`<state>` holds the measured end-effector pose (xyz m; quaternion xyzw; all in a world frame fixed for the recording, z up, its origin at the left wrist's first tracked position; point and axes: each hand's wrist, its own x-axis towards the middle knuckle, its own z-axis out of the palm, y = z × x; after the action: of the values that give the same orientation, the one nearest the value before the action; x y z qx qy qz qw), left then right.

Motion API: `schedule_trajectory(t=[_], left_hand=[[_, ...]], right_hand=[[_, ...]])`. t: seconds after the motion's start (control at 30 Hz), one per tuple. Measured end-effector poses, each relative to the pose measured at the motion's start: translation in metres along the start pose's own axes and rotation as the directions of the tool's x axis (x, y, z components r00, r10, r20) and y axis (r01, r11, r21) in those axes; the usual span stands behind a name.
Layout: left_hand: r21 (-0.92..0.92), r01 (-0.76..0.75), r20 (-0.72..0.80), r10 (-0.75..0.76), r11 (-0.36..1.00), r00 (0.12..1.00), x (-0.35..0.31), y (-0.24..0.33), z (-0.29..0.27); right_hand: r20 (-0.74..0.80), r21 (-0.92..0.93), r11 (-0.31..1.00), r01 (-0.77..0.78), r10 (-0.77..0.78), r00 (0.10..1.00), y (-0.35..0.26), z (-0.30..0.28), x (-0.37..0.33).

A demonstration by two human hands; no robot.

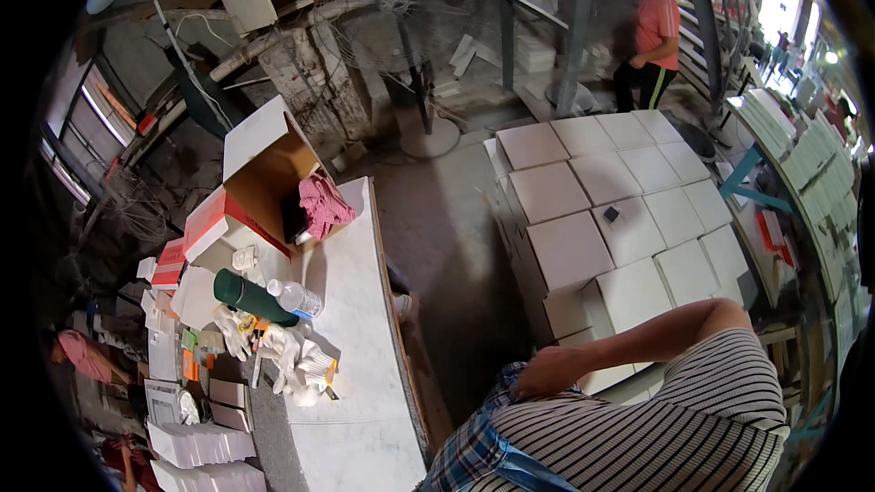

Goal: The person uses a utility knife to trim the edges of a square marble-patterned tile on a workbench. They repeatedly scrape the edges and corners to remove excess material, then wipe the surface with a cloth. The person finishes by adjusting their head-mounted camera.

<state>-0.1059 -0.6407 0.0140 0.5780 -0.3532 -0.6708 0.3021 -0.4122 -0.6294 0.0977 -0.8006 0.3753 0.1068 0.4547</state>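
My right hand [549, 372] is at my waist, against blue plaid cloth [467, 445] worn over my striped top. Its fingers are tucked out of sight, so whether they grip the cloth cannot be made out. My left hand is out of view. Beside my right forearm stands a large block of stacked white cartons [558, 251], with a small dark object [611, 214] on top. To the left, a white-topped table [360, 410] holds a dark green flask [255, 298], a clear plastic bottle [296, 299] and crumpled white gloves [296, 360].
An open cardboard box [260, 150] with pink checked cloth [324, 205] sits at the table's far end. A floor fan [415, 82] stands beyond. Another person [658, 32] is past the cartons. White stacks [205, 445] lie at lower left; a loaded bench [802, 182] runs along the right.
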Motion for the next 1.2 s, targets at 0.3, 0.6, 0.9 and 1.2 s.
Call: schedule_trajectory(t=[0.3, 0.6, 0.9, 1.2], left_hand=[[-0.064, 0.087, 0.097, -0.080, 0.994, 0.992, -0.028, 0.022, 0.011], [0.069, 0.326, 0.190, -0.333, 0.943, 0.923, -0.014, 0.054, 0.043], [-0.066, 0.116, 0.148, -0.105, 0.991, 0.983, -0.023, 0.051, 0.044], [0.030, 0.203, 0.083, -0.205, 0.979, 0.975, -0.039, 0.030, 0.012]], right_hand=[[0.071, 0.368, 0.913, 0.177, -0.218, 0.973, 0.089, -0.060, 0.080], [0.519, 0.616, 0.753, -0.229, -0.169, 0.838, 0.115, -0.090, 0.114], [0.541, 0.492, 0.853, -0.173, -0.144, 0.828, 0.098, -0.100, 0.128], [0.658, 0.573, 0.650, -0.500, -0.001, 0.753, 0.035, -0.085, 0.143]])
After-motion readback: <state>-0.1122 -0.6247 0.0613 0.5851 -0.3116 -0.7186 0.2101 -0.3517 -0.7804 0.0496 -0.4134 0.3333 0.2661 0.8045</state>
